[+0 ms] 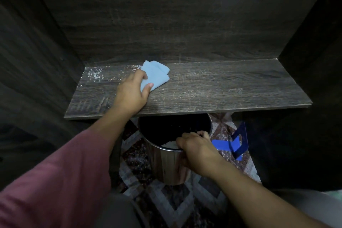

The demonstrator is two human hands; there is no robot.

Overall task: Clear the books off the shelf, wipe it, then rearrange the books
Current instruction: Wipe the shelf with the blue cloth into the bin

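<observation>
The dark wood-grain shelf runs across the middle of the head view with no books on it. White crumbs and dust lie at its far left corner. My left hand grips a folded light blue cloth that lies on the shelf left of centre. Below the shelf's front edge, my right hand grips the near rim of a shiny metal bin, which holds something white inside. No books are in view.
Dark wood panels close in the shelf at the back and both sides. A blue metal bookend stands on the patterned carpet to the right of the bin. Crumbs speckle the carpet left of the bin.
</observation>
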